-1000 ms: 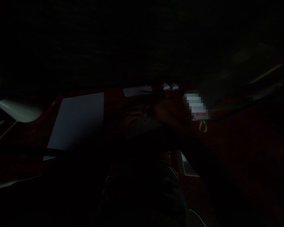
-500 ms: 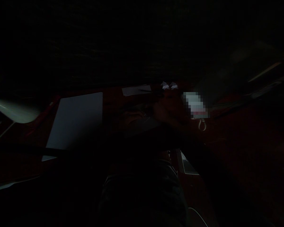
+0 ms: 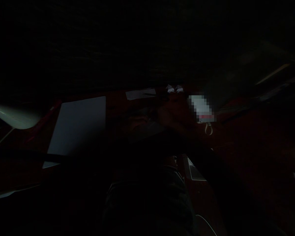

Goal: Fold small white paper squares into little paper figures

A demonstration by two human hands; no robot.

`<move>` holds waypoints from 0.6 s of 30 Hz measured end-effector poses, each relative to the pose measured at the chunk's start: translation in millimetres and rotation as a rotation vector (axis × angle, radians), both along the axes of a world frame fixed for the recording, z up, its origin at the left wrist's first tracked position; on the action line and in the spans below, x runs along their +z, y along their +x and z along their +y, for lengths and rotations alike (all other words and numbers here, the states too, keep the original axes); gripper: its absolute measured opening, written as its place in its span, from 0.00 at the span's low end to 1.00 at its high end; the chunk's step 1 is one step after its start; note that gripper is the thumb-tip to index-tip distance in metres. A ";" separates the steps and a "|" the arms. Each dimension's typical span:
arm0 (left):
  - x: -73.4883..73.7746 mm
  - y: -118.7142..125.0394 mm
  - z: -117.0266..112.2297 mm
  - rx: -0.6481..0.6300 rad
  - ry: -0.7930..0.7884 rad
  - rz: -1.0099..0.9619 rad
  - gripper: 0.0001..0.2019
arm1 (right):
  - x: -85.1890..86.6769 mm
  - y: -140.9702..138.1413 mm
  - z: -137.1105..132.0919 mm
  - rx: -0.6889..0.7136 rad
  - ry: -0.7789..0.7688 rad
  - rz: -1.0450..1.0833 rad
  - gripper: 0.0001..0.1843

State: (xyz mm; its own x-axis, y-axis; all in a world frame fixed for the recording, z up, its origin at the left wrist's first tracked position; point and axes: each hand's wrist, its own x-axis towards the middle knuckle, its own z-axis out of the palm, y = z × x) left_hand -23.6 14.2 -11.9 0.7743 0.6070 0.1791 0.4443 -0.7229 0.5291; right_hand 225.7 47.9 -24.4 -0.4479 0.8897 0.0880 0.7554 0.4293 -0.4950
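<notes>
The picture is very dark. My left hand [image 3: 135,124] and my right hand [image 3: 174,115] show only as dim shapes close together over a red table [image 3: 236,141]. Both rest on or just above a grey sheet of paper [image 3: 147,130]. The fingers are too dark to make out. A large white sheet [image 3: 78,126] lies flat to the left of my left hand. Just right of my right hand lies a white card [image 3: 201,108] with a looped cord.
Behind the hands lie a small white paper strip [image 3: 140,94] and two small folded white paper pieces [image 3: 174,88]. A pale curved object [image 3: 13,117] sits at the far left. My dark clothing fills the lower middle.
The whole view has drifted slightly to the left. Both hands stay in the same place over the grey sheet.
</notes>
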 end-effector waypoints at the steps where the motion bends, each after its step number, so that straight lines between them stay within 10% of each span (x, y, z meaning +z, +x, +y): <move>1: 0.1 -0.3 -0.2 -0.001 0.000 0.004 0.17 | 0.6 -0.7 -0.5 0.002 0.000 0.001 0.11; 18: 6.7 4.9 -1.5 -0.013 0.008 -0.028 0.12 | -8.2 0.0 3.2 -0.034 0.040 0.159 0.10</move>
